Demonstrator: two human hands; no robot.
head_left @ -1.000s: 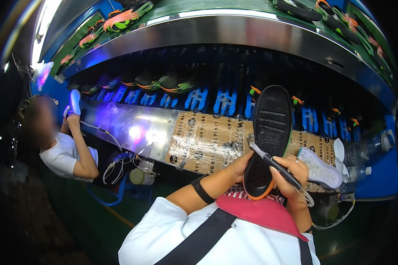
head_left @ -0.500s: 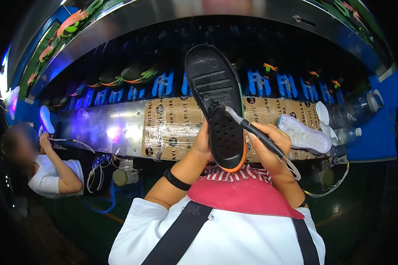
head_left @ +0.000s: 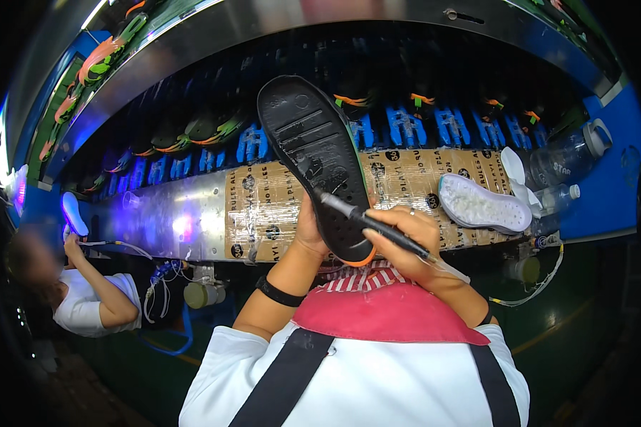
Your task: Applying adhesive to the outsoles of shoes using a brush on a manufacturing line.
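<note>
My left hand (head_left: 308,226) is closed around the side and underside of a black shoe sole (head_left: 313,135), its fingers mostly hidden behind it. The sole has an orange and green rim, raised bars at its far half and small round holes at its near half. It tilts with its far end toward the left. My right hand (head_left: 409,238) grips a black-handled brush (head_left: 392,231) with a thin pale tube at its rear. The brush's pale tip rests on or just over the sole's middle, near the holes; contact cannot be made out for certain.
Film-wrapped cardboard (head_left: 260,203) covers part of the metal bench. On it lies a white sole (head_left: 481,203), near clear bottles (head_left: 570,156) at right. Behind, blue racks (head_left: 406,127) carry shoe parts. At left, another person (head_left: 96,299) holds a lit sole (head_left: 73,213).
The black sole has shifted left and tilted further left. My right hand and the brush have moved left, and the brush tip now sits nearer the sole's holes.
</note>
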